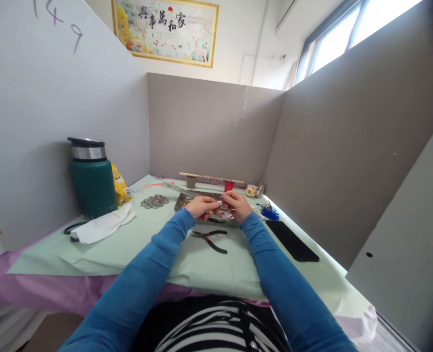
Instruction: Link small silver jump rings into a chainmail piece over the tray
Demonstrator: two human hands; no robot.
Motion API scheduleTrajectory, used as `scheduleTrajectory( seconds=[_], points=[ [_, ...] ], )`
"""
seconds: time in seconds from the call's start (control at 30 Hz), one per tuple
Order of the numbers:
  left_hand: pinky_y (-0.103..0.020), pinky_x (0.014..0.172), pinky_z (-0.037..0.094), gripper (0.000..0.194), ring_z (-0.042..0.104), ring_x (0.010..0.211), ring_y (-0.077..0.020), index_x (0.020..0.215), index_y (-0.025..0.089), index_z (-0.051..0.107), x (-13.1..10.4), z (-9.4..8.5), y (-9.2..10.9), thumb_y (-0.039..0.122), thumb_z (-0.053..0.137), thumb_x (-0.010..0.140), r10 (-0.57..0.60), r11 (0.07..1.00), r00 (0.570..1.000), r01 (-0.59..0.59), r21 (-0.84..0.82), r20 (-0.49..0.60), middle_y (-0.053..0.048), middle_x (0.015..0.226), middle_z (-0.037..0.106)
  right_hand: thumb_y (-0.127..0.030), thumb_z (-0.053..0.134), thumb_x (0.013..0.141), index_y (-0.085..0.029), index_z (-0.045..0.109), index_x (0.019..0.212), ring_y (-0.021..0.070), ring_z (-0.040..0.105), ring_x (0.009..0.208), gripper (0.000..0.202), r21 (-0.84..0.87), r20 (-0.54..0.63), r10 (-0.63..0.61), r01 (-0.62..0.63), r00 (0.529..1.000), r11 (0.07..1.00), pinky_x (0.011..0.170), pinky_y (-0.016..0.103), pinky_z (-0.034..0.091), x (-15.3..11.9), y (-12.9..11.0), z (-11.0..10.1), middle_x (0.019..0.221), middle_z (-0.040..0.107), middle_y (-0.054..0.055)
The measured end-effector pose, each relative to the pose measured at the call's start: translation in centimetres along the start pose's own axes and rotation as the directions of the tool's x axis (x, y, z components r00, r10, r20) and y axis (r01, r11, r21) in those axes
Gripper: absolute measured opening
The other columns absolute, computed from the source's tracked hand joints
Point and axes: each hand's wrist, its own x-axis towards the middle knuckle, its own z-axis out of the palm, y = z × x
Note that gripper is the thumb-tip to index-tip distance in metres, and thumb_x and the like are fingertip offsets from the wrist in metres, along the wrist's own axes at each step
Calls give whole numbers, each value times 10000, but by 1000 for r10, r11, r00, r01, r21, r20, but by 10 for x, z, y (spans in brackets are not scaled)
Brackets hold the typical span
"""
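Observation:
My left hand [203, 208] and my right hand [236, 205] are close together above a metal tray [220, 221] of small coloured beads. Both are closed in a pinch, fingertips nearly meeting. A thin wire [228, 209] shows between them; anything smaller at the fingertips is too fine to make out. Behind my left hand a bundle of straight thin wires [178, 187] slants up to the left; whether the hand touches it I cannot tell. Black-handled pliers [209, 239] lie with handles spread on the table in front of the tray.
To the left are a green flask [94, 183], a yellow packet [120, 185], white tissue [104, 225] and a pile of beaded wire pieces [154, 201]. A beaded stick [212, 178] rests across two cups behind. Rightward are a blue tassel [270, 212] and a black phone [292, 240]. Partitions surround the table.

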Motion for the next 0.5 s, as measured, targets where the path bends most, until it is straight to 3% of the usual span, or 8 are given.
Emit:
scheduleTrajectory(
  seconds=[0.27,0.4,0.5],
  points=[
    [-206,314,244,262,363,302,-24,852,99,644,-3,0,3,338,605,752,22,1000,999,-21,-15,33,-60,750,660,-413,700,632,-181,626,728,77,428,480,262,6,-65,-45,45,997,999,454,221,345,3,4,0,563,523,-32],
    [-194,328,269,251,376,322,-25,889,94,632,-1,-5,4,310,608,764,31,983,997,-43,-179,-69,-52,720,652,-420,684,639,-193,644,867,83,477,508,324,14,-57,-29,30,998,999,418,214,321,4,3,-1,752,620,9],
    [-188,343,283,237,378,342,-23,886,87,639,2,-9,4,289,616,765,14,969,988,-52,-243,-156,-42,683,634,-371,703,621,-185,648,859,85,467,484,307,-79,-33,-56,53,998,995,415,216,318,3,3,1,666,613,-2]
  ],
)
